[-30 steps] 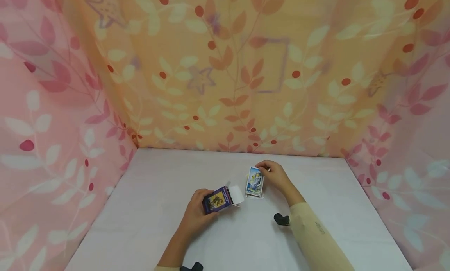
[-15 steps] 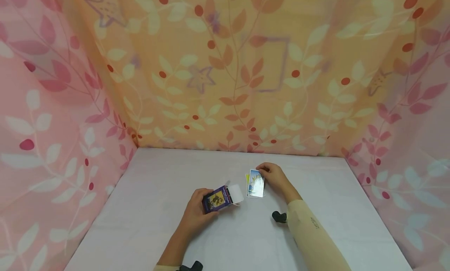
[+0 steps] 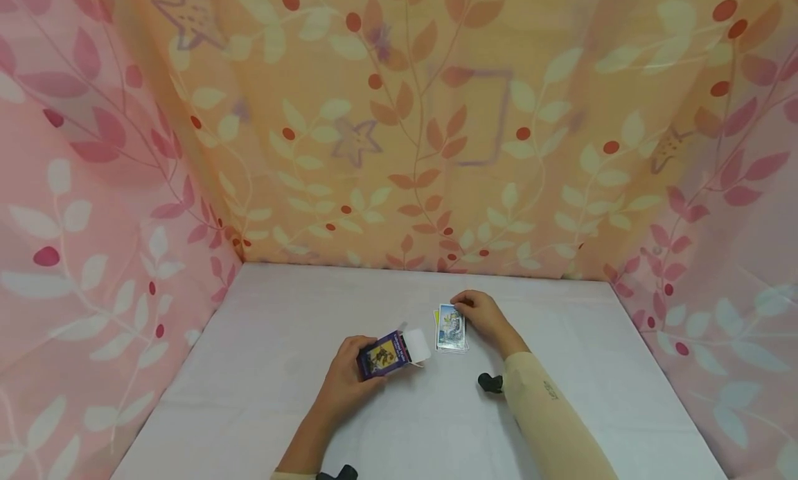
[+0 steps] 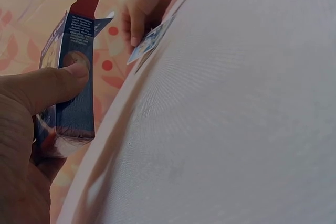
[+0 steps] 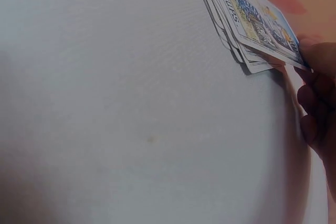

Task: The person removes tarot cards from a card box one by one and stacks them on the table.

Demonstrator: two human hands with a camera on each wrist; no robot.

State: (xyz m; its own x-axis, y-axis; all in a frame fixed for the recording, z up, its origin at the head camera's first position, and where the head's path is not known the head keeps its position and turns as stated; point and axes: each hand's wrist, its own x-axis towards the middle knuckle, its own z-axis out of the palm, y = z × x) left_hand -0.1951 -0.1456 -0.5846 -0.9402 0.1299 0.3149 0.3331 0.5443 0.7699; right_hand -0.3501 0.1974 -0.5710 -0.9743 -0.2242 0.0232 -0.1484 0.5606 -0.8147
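My left hand (image 3: 350,375) grips a dark blue card box (image 3: 383,355) with a yellow picture on its front, its white end flap (image 3: 418,346) hanging out towards the right. In the left wrist view the thumb presses the narrow printed side of the box (image 4: 77,98). Beside the flap, my right hand (image 3: 488,319) pinches a picture card (image 3: 451,326) by its far right corner. That card is tilted over a small loose pile of cards (image 5: 257,66) on the table; a yellow edge peeks out at the pile's left. Print ending in "CUPS" shows on the pinched card in the right wrist view.
A white cloth covers the table (image 3: 262,327). Behind it stands an orange leaf-patterned curtain (image 3: 312,189), with pink ones (image 3: 93,258) at both sides. Black camera mounts (image 3: 490,383) stick out from both wrists, low over the cloth.
My right hand has come slightly nearer with a card at its fingertips, and the picture on top looks different from a second ago. The left hand and box stay nearly still.
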